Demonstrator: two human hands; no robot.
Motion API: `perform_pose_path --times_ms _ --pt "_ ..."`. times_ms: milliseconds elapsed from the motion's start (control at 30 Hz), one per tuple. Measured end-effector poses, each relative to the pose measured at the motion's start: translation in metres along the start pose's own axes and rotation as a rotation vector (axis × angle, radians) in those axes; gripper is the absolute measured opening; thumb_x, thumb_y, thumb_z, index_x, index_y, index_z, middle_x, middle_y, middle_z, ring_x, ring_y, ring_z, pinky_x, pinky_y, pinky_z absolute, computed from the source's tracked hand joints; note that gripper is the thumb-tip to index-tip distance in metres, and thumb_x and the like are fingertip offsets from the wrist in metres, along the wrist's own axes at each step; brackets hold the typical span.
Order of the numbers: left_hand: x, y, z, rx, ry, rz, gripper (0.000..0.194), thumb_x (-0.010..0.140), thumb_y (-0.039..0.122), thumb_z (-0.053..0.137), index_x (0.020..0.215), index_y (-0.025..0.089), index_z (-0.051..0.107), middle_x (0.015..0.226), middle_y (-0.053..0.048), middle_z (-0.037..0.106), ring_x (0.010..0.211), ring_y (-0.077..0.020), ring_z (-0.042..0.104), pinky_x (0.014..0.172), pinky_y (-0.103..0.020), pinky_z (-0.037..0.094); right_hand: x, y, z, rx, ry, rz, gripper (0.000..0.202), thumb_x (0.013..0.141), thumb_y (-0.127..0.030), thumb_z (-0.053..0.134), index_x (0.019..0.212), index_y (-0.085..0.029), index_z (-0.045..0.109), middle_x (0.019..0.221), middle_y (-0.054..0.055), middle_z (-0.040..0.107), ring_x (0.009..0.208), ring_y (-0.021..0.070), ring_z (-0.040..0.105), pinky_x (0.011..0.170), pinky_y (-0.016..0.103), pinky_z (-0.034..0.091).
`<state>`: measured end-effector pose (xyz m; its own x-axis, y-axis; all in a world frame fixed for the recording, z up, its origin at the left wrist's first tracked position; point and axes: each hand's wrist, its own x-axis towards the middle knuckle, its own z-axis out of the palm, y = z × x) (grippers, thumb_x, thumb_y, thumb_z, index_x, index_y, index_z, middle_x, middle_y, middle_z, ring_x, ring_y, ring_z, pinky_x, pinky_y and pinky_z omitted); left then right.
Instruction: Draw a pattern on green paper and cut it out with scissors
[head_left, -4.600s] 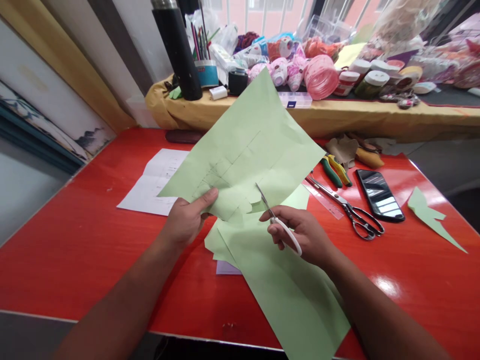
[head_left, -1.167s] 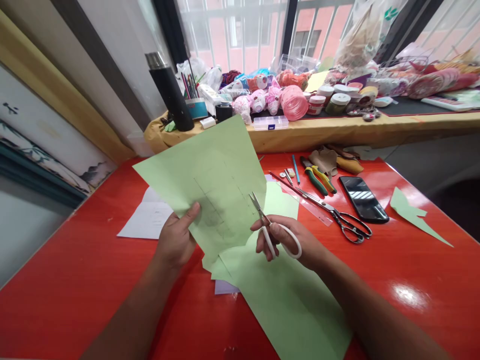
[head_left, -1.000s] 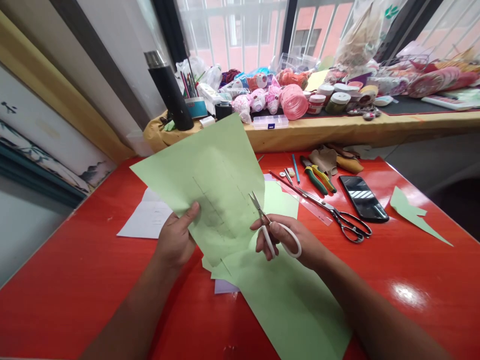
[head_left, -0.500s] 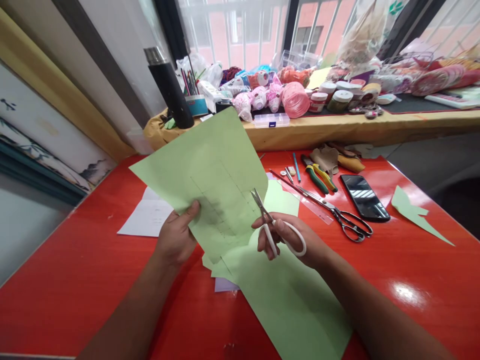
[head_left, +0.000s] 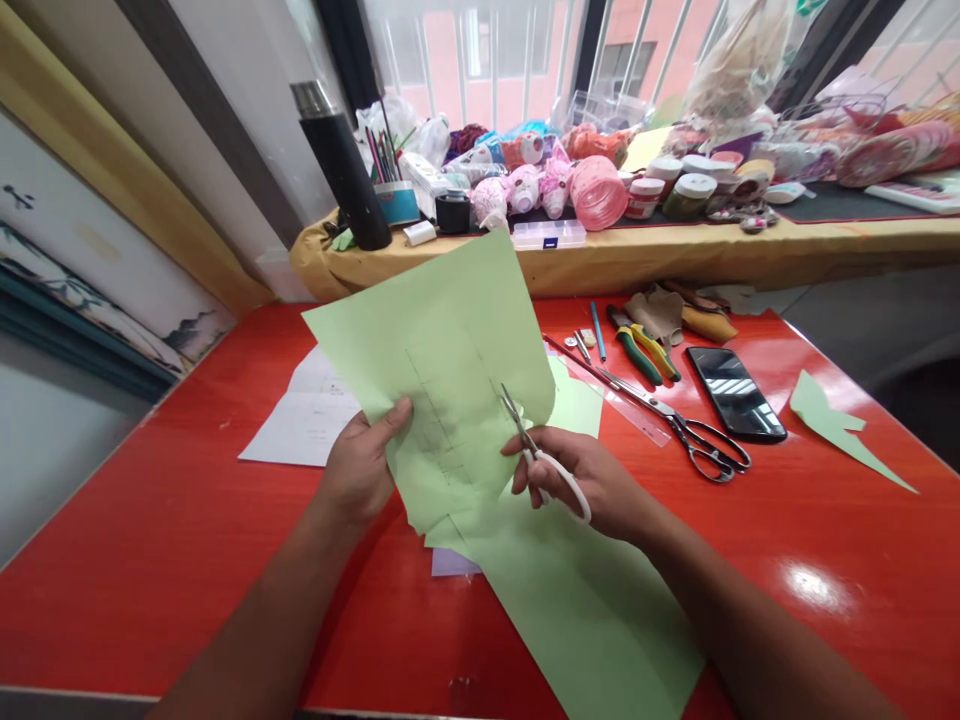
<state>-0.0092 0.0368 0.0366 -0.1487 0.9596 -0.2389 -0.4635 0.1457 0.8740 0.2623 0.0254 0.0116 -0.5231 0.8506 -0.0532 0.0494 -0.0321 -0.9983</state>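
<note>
A large sheet of light green paper (head_left: 450,330) with pencil lines is raised above the table. My left hand (head_left: 365,455) pinches its left edge, thumb on top. My right hand (head_left: 577,470) has its fingers in the handles of small white-handled scissors (head_left: 561,480). The scissor blades lie at a cut in the sheet, close to a pencil line. Below the cut, a long green part of the paper (head_left: 592,600) hangs toward the table's front. A purple paper (head_left: 454,563) peeks out from beneath, and a folded white paper (head_left: 300,415) lies left of my left hand.
On the red table (head_left: 150,540), large metal scissors (head_left: 697,435), a black phone (head_left: 735,393), pliers (head_left: 643,345) and a green paper scrap (head_left: 844,430) lie at right. A black thermos (head_left: 345,165) and several jars stand on the back ledge (head_left: 420,260).
The raised sheet has shifted to the right and tilted a little. The small scissors' blades have come closer together along the cut. My left hand keeps its pinch on the paper.
</note>
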Motion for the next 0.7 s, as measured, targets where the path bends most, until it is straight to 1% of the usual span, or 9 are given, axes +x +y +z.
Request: perform_pose_path --times_ms 133,200,267,333,433,533,700 --pt "0.0006 -0.001 -0.0004 0.013 0.014 0.017 0.044 0.077 0.035 0.098 0.116 0.019 0.083 0.118 -0.015 0.085 0.129 -0.0408 0.075 0.111 -0.053 0.063 0.0008 0.0002 0.0007 -0.148 0.035 0.035 0.054 0.098 -0.07 0.072 0.121 -0.022 0.073 0.088 0.005 0.077 0.069 0.0188 0.069 0.066 0.033 0.055" --pt "0.0003 -0.0012 -0.0012 0.019 0.008 0.018 0.045 0.079 0.036 0.097 0.118 0.02 0.083 0.122 -0.015 0.085 0.129 -0.0405 0.074 0.111 -0.053 0.063 0.0016 -0.0006 0.0011 -0.218 0.056 0.029 0.053 0.098 -0.069 0.071 0.12 -0.021 0.073 0.085 0.005 0.076 0.067 0.0189 0.067 0.064 0.032 0.052" --pt "-0.0009 -0.0011 -0.0014 0.035 -0.007 0.033 0.05 0.079 0.037 0.097 0.124 0.022 0.082 0.128 -0.014 0.083 0.132 -0.04 0.073 0.111 -0.052 0.063 0.0023 -0.0017 0.0015 -0.304 0.083 0.005 0.052 0.1 -0.069 0.068 0.119 -0.021 0.073 0.083 0.004 0.074 0.066 0.0189 0.065 0.063 0.032 0.049" --pt "-0.0025 -0.001 -0.0009 0.068 -0.037 0.06 0.059 0.078 0.036 0.099 0.132 0.024 0.078 0.132 -0.012 0.082 0.134 -0.0396 0.071 0.111 -0.051 0.063 0.0028 -0.0026 0.0018 -0.434 0.122 -0.018 0.049 0.102 -0.067 0.065 0.118 -0.022 0.073 0.079 0.003 0.072 0.065 0.0192 0.062 0.064 0.032 0.047" --pt "-0.0042 -0.0019 0.0002 0.125 -0.067 0.086 0.068 0.077 0.034 0.1 0.139 0.026 0.074 0.135 -0.012 0.08 0.137 -0.0389 0.069 0.11 -0.049 0.063 0.0033 -0.0023 0.0026 -0.649 0.174 -0.032 0.044 0.101 -0.061 0.07 0.12 -0.022 0.074 0.077 0.003 0.072 0.064 0.0197 0.059 0.064 0.032 0.044" --pt "-0.0044 -0.0038 0.0011 0.139 -0.041 0.071 0.066 0.075 0.035 0.1 0.135 0.023 0.076 0.135 -0.013 0.08 0.136 -0.0391 0.07 0.107 -0.048 0.064 0.0035 -0.0004 0.0037 -0.763 0.188 -0.044 0.044 0.101 -0.059 0.072 0.122 -0.021 0.073 0.077 0.003 0.074 0.061 0.0193 0.058 0.063 0.032 0.041" --pt "-0.0041 -0.0055 0.0023 0.117 -0.039 0.038 0.06 0.073 0.035 0.101 0.128 0.022 0.079 0.136 -0.014 0.08 0.134 -0.0396 0.071 0.108 -0.05 0.063 0.0038 0.0008 0.0044 -0.809 0.198 -0.064 0.047 0.103 -0.066 0.067 0.12 -0.023 0.073 0.077 0.005 0.075 0.058 0.0192 0.057 0.061 0.031 0.039"
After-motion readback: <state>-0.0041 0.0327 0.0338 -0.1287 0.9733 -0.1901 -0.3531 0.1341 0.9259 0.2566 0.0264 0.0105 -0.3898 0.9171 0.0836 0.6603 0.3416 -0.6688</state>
